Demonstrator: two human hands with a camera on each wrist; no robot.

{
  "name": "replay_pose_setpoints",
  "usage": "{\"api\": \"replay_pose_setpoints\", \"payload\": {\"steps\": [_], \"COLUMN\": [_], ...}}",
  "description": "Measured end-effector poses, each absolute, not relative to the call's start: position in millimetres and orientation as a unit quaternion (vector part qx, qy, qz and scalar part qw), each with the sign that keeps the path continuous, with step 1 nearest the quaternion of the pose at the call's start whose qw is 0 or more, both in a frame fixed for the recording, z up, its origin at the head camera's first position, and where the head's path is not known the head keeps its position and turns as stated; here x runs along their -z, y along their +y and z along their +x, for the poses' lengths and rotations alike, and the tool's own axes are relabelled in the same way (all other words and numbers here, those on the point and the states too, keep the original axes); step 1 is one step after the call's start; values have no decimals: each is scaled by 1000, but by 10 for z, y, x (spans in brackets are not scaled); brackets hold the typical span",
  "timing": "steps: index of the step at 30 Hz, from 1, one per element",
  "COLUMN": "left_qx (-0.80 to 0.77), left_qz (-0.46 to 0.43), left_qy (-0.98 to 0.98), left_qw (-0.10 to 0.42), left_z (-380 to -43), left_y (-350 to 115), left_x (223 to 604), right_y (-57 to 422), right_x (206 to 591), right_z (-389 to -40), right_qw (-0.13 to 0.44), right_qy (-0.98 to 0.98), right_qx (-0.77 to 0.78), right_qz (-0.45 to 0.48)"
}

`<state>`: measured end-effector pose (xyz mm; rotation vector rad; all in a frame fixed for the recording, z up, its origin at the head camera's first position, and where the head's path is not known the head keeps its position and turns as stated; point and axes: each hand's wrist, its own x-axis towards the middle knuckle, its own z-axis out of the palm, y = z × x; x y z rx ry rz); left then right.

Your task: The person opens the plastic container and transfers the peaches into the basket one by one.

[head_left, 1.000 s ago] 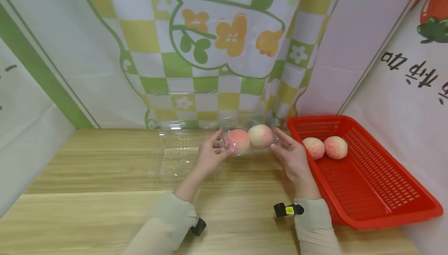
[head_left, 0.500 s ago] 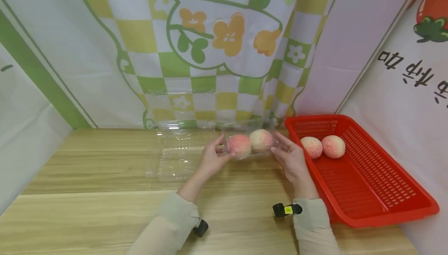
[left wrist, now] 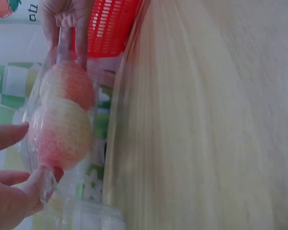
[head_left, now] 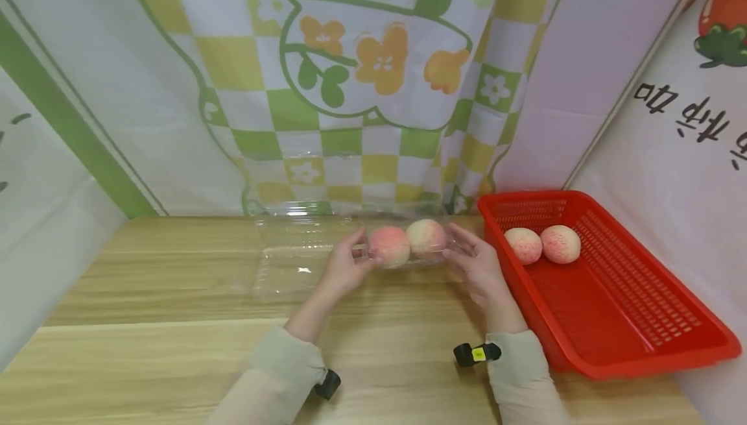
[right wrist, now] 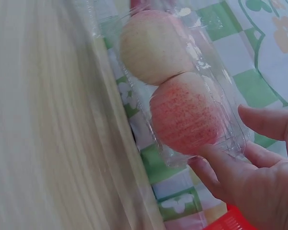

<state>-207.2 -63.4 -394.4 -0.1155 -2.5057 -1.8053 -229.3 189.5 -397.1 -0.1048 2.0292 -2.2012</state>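
Between both hands is a clear plastic clamshell box (right wrist: 233, 143) with two peaches in it. One peach (head_left: 390, 246) is mostly pink and sits at the left; the other peach (head_left: 426, 237) is paler and sits at the right. My left hand (head_left: 343, 270) grips the box's left end, and my right hand (head_left: 480, 270) grips its right end. In the right wrist view, the fingers (right wrist: 221, 167) lie under the end of the box, with the thumb opposite. From the left wrist, both peaches appear lined up towards the right hand.
Further clear plastic packaging (head_left: 280, 272) stands on the wooden table (head_left: 175, 360) just left of the held box. At the right is a red basket (head_left: 613, 321) holding two peaches (head_left: 541, 244). A patterned curtain (head_left: 338, 139) hangs behind the table.
Both hands have brought the box with the peaches slightly lower and a little to the left. Their hold on its two ends is the same. The basket has not moved.
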Motion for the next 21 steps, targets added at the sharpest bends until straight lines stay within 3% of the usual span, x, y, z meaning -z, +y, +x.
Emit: {"api": "replay_pose_setpoints", "payload": {"steps": [10, 21], "left_qx": [603, 579], "left_qz": [-35, 2], "left_qy": [-797, -815], "left_qw": [-1, 14], "left_z": [-1982, -1911], "left_y": [-392, -189], "left_x": [3941, 4088], "right_y": [2053, 2099], "right_x": [3900, 3953], "right_z": [-2206, -2172], "right_qw": [75, 89], "right_qy": [721, 735], "right_qx": [688, 672], "right_qz": [-34, -20]}}
